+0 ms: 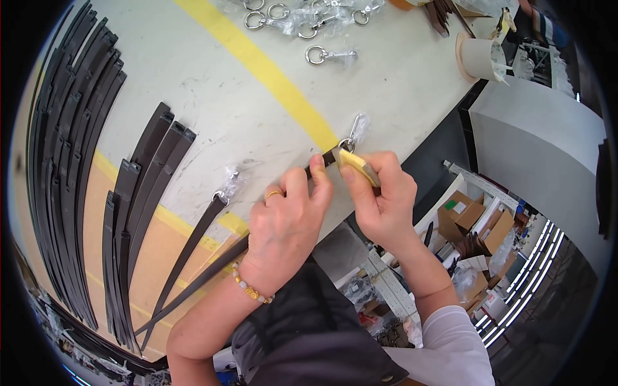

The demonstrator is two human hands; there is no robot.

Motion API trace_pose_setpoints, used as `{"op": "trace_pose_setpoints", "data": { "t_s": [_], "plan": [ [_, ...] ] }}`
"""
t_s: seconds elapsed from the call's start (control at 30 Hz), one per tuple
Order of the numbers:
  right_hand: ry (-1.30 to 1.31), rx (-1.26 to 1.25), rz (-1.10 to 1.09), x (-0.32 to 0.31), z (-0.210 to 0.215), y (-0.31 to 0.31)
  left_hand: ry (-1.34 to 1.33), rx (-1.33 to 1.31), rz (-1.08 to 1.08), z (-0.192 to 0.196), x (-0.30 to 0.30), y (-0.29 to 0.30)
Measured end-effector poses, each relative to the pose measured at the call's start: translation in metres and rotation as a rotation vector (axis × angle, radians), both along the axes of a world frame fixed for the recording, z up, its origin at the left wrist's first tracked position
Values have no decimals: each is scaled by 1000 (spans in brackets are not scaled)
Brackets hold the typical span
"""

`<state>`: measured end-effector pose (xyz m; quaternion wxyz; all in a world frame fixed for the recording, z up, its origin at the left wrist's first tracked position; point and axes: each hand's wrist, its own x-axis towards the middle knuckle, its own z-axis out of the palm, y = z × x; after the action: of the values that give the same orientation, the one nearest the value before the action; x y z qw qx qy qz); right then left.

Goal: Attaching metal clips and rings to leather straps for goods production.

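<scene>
A dark strap [225,259] runs diagonally across the near part of the table. My left hand [286,215] is closed on it close to its far end, thumb and fingers pressing it. At that end sits a metal ring with a snap hook [360,125] partly wrapped in clear plastic. My right hand [386,202] grips a flat yellow-and-grey tool [358,167], whose exact kind I cannot make out. The tool's tip is at the strap end, just below the ring. Left of my left hand lies another dark strap [192,241] with a plastic-wrapped hook [226,186] on its end.
A large bundle of dark straps [71,154] and a smaller bundle [151,167] lie at left. Several plastic-wrapped hooks [309,26] are at the back. Yellow tape [257,71] crosses the table. A white spool [479,59] and a grey machine [534,122] stand right, above cardboard boxes [460,212].
</scene>
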<state>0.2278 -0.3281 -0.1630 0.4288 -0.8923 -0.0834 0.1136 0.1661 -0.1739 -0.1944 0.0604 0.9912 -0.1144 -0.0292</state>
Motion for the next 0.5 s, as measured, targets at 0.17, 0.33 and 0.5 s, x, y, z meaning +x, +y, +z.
{"op": "trace_pose_setpoints", "data": {
  "t_s": [0.17, 0.33, 0.5],
  "plan": [
    [-120, -55, 79, -6, -12, -3, -27, -33, 4, 1, 2, 0],
    [28, -63, 50, -3, 2, -2, 12, 7, 1, 2, 0, 1],
    [-115, -12, 49, 0, -17, 5, -12, -17, 14, 4, 4, 0]
  ]
}}
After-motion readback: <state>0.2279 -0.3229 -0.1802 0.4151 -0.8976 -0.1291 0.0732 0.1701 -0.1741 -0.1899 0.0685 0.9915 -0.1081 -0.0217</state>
